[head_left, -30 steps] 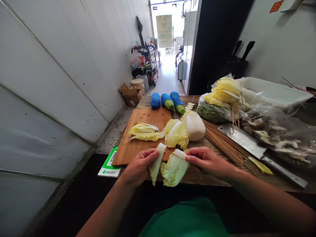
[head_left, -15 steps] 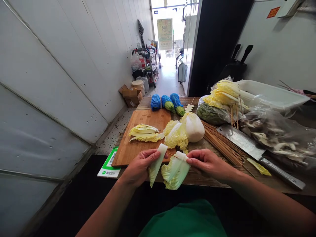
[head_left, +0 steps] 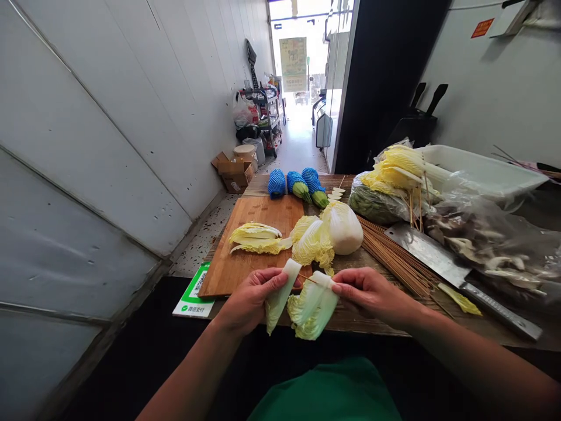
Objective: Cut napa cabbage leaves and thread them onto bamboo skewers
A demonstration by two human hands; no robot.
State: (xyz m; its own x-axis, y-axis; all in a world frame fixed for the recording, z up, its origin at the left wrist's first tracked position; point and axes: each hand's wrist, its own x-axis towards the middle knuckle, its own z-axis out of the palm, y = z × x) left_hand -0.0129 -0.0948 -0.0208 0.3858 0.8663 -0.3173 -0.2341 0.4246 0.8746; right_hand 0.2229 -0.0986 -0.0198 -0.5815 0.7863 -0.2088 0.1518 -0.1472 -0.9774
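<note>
Cabbage leaf hanging by the worktop's near edge, right between left hand, narrowly pinching a pale leaf strip, and right hand, fingers closed on its white end; thin skewer spanning the gap.

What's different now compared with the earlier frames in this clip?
Slight change: the cabbage leaf in the left hand has shifted a little rightward, narrowing the gap to the skewered leaf in the right hand. Nothing was taken up or released. The cleaver and cutting board stayed put.
</note>
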